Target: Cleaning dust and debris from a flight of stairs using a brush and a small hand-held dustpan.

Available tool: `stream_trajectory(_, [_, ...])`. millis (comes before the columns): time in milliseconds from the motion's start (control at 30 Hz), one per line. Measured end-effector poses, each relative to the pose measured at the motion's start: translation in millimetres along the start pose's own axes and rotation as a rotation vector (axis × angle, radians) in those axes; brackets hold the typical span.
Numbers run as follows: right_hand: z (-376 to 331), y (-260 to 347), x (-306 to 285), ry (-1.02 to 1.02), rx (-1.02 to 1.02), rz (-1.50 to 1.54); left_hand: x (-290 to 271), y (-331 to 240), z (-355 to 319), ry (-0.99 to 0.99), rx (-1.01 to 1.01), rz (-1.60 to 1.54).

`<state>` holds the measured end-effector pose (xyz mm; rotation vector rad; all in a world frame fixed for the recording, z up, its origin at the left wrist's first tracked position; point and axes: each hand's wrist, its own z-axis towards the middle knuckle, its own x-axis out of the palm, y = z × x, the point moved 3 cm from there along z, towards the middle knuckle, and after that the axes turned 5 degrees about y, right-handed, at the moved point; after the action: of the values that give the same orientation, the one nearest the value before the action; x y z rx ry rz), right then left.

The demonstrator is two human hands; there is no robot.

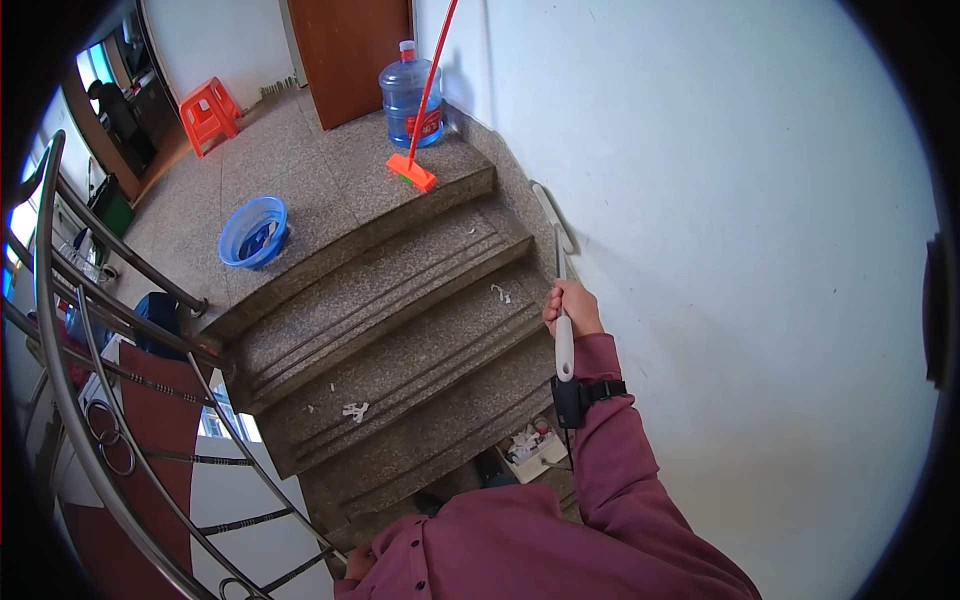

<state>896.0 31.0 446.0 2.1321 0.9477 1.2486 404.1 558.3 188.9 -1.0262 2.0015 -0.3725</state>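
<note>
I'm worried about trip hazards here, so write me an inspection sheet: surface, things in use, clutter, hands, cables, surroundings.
Surface: speckled stone steps, grooved along their edges.
Things in use: white-handled tool, its pale head by the wall.
Clutter: white scraps on the steps; more in a pale container lower down.
Hands: right hand grips the tool; left hand mostly hidden, grip unclear.
Cables: thin dark cable hanging from the black device on the right wrist.
Surroundings: metal railing; blue basin, orange-headed broom, water bottle and red stool on the landing.
</note>
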Motion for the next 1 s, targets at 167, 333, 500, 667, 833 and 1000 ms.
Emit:
stream_trajectory(167, [-6,-4,-21,-0.063,0.008,-0.021,2,-6,2,0.020,-0.023,-0.009])
stream_trajectory(333, [-13,-17,-30,-0.057,0.033,0.002,18,31,12,0.062,-0.026,0.020])
stream_trajectory(500, [-20,-27,-41,-0.082,0.056,-0.005,20,40,15,0.056,-0.069,0.021])
stream_trajectory(667, [-20,-35,-62,-0.091,0.060,0.048,13,22,14,0.056,-0.044,-0.088])
stream_trajectory(833, [-25,-43,-70,-0.094,0.063,0.000,8,17,12,0.053,-0.074,-0.256])
stream_trajectory(1000, [-31,-51,-69,-0.093,0.062,-0.013,7,26,12,0.046,-0.040,-0.254])
